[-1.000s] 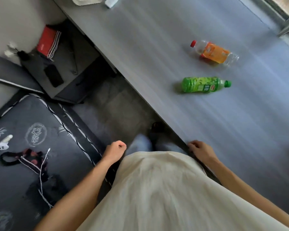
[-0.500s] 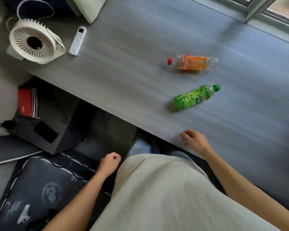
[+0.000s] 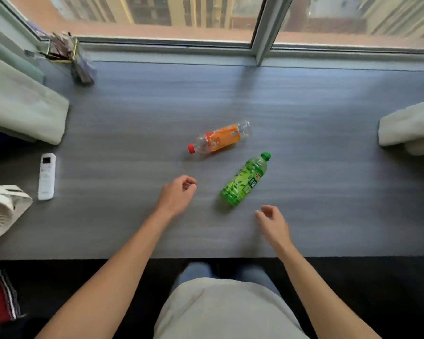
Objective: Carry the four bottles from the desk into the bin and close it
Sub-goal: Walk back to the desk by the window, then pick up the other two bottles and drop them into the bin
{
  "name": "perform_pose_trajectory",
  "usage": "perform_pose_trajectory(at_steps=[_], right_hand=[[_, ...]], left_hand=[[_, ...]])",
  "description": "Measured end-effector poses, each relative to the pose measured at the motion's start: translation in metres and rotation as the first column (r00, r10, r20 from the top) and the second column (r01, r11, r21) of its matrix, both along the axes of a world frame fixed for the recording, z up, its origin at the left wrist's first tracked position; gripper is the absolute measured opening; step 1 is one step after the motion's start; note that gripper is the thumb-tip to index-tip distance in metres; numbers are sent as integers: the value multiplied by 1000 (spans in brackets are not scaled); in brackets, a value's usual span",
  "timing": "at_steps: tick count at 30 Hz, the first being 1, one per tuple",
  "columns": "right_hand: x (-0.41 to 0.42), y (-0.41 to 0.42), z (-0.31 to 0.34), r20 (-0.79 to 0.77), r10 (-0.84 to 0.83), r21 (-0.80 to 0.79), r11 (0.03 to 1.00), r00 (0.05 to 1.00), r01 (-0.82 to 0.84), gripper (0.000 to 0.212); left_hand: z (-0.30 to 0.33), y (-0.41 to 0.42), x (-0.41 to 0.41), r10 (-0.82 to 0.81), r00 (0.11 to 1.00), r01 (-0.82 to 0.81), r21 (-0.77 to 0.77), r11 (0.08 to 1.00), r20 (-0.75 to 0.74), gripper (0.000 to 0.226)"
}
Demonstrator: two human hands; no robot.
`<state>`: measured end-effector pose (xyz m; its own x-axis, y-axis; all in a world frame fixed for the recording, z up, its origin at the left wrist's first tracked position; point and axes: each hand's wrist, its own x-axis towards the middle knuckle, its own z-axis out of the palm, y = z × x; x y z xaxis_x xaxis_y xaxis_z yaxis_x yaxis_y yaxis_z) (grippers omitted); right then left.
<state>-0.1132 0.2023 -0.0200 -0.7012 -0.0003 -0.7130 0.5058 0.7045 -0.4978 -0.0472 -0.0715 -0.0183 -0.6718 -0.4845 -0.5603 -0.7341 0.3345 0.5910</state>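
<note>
Two bottles in view on the grey wood-grain desk (image 3: 132, 118), both lying on their sides near its middle: a clear plastic bottle with an orange label and red cap (image 3: 220, 140), cap pointing left, and just nearer to us a green plastic bottle with a green cap (image 3: 245, 181), cap pointing up-right toward the window. They sit close together but not touching.

We see the left hand (image 3: 176, 195) over the desk just left of the green bottle, fingers loosely curled, gripping nothing. The right hand (image 3: 273, 222) is just below-right of the green bottle's base, fingers loosely bent and apart, also gripping nothing. Neither hand touches a bottle.

Progress, as we judge it: only two of the four bottles show on the desk, so the other two may already be binned, but we cannot confirm this; no bin is in view. Left to do: pick up these two, carry them to the bin, close it.

Further out: white remote control (image 3: 47, 176) and white desk fan (image 3: 3, 211) at left, pale folded cloth (image 3: 22, 106) at far left, window frame (image 3: 264, 30) beyond.
</note>
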Motion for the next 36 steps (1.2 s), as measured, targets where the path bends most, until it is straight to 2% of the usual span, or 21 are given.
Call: perform_pose_trajectory(at_steps=[5,9,14,17,19,21,24,28,32,36], right_hand=[[-39,-53,2,-42,-227,-22,974,973,226,67],[-57,-87,-11,-63,-329,60,941,942,333,96],[-59,-115,-33,-112,-392,187,894,913,406,108],[-56,-118,-44,-122,-363,220,898,924,382,107],[-56,-112,-46,-130,-331,220,909,935,353,98],[-57,-103,-45,-121,-291,206,928,949,311,86],[-56,-83,-35,-80,-229,144,960,970,239,75],[-48,-45,-11,-74,-85,99,991,994,92,72],[-30,0,3,-127,98,143,987,987,-80,63],[-6,46,10,-193,275,263,939,942,-221,73]], left_hand=[[9,-7,-97,-161,973,141,-127,982,-166,21],[-5,-4,-149,-295,938,244,-259,935,-181,42],[-35,6,-181,-437,898,384,-406,829,-44,68],[-51,12,-184,-456,887,428,-494,756,71,71],[-55,14,-182,-439,892,429,-516,742,111,70],[-54,15,-176,-415,903,415,-484,770,112,67],[-42,15,-157,-336,939,339,-360,869,72,64],[-17,28,-107,-248,964,262,-219,940,92,63],[-4,44,-41,-222,966,236,-105,966,131,63],[-1,56,24,-192,966,202,-41,979,176,59]])
